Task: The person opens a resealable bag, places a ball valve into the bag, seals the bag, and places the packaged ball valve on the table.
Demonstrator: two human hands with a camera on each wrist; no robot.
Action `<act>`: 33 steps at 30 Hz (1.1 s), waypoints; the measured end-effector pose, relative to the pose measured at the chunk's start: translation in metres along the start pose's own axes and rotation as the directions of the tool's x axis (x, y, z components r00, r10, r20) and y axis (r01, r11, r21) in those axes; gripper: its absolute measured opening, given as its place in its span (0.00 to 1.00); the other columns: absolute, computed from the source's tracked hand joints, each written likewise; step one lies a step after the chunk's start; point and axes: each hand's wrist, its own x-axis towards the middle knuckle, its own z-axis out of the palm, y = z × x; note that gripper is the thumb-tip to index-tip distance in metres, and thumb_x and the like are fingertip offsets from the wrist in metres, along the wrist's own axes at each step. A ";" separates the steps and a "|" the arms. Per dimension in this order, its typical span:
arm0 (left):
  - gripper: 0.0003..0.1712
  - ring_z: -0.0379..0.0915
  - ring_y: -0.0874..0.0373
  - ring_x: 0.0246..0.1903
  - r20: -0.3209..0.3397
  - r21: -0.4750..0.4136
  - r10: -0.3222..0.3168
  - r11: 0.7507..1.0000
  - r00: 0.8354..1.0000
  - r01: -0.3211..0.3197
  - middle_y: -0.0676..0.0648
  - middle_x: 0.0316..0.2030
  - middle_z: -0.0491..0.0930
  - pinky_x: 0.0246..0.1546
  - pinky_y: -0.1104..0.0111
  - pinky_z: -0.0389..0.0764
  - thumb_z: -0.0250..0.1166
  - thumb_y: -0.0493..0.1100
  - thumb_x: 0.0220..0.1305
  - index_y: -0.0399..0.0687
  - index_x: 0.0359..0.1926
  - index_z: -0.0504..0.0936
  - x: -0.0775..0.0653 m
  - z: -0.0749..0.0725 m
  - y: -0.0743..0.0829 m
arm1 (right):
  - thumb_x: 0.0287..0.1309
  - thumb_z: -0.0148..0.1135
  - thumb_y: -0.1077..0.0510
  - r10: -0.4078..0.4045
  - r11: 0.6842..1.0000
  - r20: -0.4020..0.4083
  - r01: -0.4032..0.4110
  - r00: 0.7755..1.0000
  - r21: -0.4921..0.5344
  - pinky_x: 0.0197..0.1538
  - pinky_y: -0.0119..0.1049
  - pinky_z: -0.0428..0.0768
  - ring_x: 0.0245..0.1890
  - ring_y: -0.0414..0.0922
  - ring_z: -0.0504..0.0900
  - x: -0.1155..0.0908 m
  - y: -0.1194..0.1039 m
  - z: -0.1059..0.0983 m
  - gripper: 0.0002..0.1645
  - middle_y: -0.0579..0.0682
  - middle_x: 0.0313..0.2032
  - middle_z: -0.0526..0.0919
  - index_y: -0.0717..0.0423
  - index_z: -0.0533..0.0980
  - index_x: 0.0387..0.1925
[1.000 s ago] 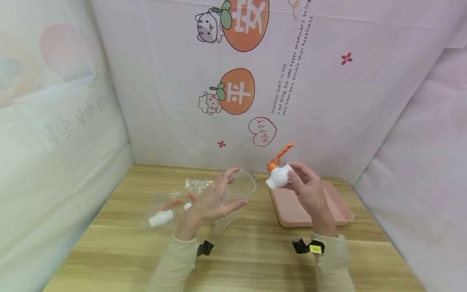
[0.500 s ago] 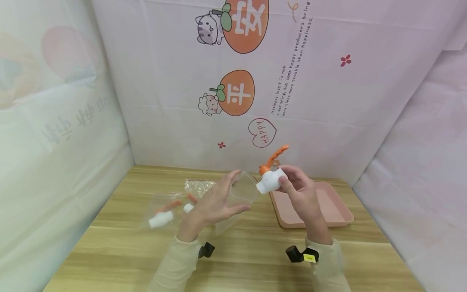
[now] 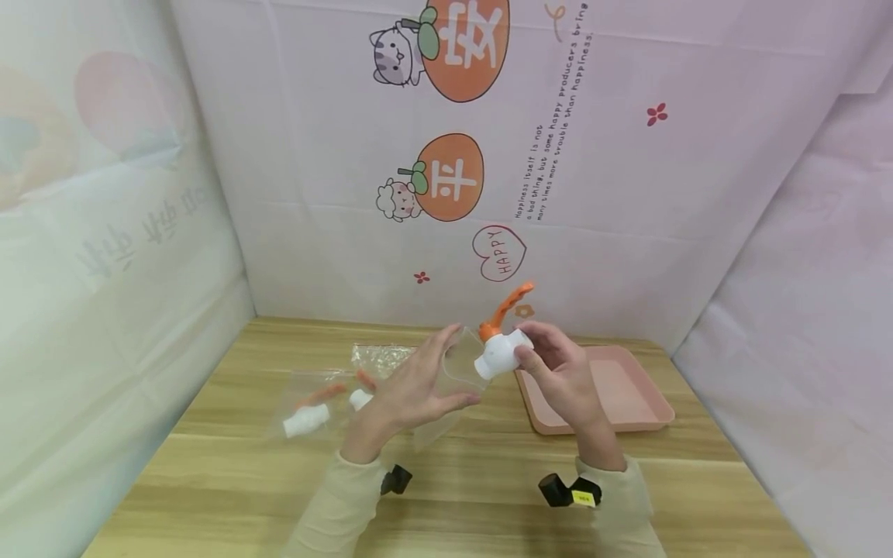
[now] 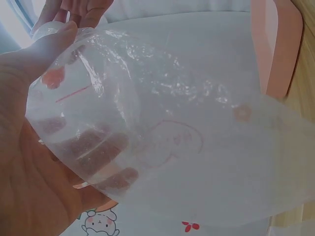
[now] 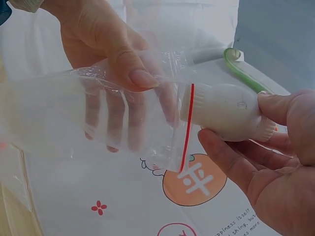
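Observation:
My left hand holds a clear zip-lock bag, thumb and fingers spread around its mouth. A red line runs along the bag's edge in the right wrist view. Between the thumb and fingers of my right hand is a white plastic ball valve with an orange handle pointing up. The valve's ridged free end sits at the bag's mouth, its tip just past the red line in the right wrist view. In the left wrist view, an orange part shows blurred through the plastic.
Left of my left hand, a bagged white valve with an orange handle lies on the wooden table. A second white valve is partly hidden by that hand. A pink tray stands at right; printed cloth walls enclose the table.
My right hand has moved left with the ball valve, bringing its free end to the bag's mouth. My left hand has stayed almost still, holding the bag.

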 end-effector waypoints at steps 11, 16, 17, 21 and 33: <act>0.58 0.67 0.50 0.65 0.003 0.016 -0.001 1.000 1.000 0.001 0.46 0.71 0.62 0.62 0.52 0.73 0.72 0.64 0.53 0.51 0.76 0.49 0.002 0.001 0.002 | 0.63 0.59 0.70 -0.042 0.999 0.072 0.042 0.997 -0.009 0.41 0.25 0.82 0.41 0.35 0.81 0.001 0.005 0.004 0.17 0.42 0.45 0.81 0.75 0.72 0.52; 0.58 0.69 0.51 0.63 -0.016 0.035 0.029 0.999 0.999 -0.029 0.47 0.69 0.65 0.62 0.54 0.73 0.72 0.64 0.53 0.51 0.75 0.50 0.002 0.004 0.004 | 0.63 0.61 0.67 -0.017 1.000 0.089 0.019 0.996 -0.024 0.40 0.26 0.83 0.41 0.37 0.82 0.001 0.006 0.005 0.17 0.47 0.44 0.81 0.73 0.72 0.52; 0.59 0.68 0.52 0.64 -0.019 0.034 0.039 0.999 0.999 -0.038 0.47 0.69 0.65 0.63 0.54 0.73 0.72 0.64 0.53 0.51 0.75 0.50 0.002 0.005 0.005 | 0.63 0.61 0.67 -0.014 0.999 0.091 0.017 0.996 -0.034 0.40 0.27 0.83 0.41 0.37 0.82 0.000 0.006 0.005 0.18 0.49 0.44 0.82 0.72 0.73 0.52; 0.59 0.65 0.52 0.67 -0.024 0.010 0.057 0.998 0.998 -0.057 0.46 0.70 0.64 0.64 0.54 0.72 0.72 0.65 0.52 0.49 0.75 0.50 0.002 0.007 0.006 | 0.61 0.61 0.71 -0.008 0.997 0.098 0.015 0.995 -0.072 0.39 0.27 0.84 0.42 0.36 0.82 0.000 0.007 0.007 0.17 0.60 0.43 0.82 0.71 0.73 0.52; 0.35 0.63 0.53 0.69 -0.003 -0.191 0.125 0.974 0.992 -0.123 0.48 0.72 0.62 0.67 0.55 0.69 0.44 0.57 0.77 0.51 0.77 0.49 -0.001 0.001 0.005 | 0.60 0.60 0.74 -0.018 0.995 0.107 0.028 0.994 -0.094 0.38 0.26 0.83 0.41 0.34 0.81 0.000 0.006 0.007 0.18 0.65 0.42 0.81 0.73 0.72 0.52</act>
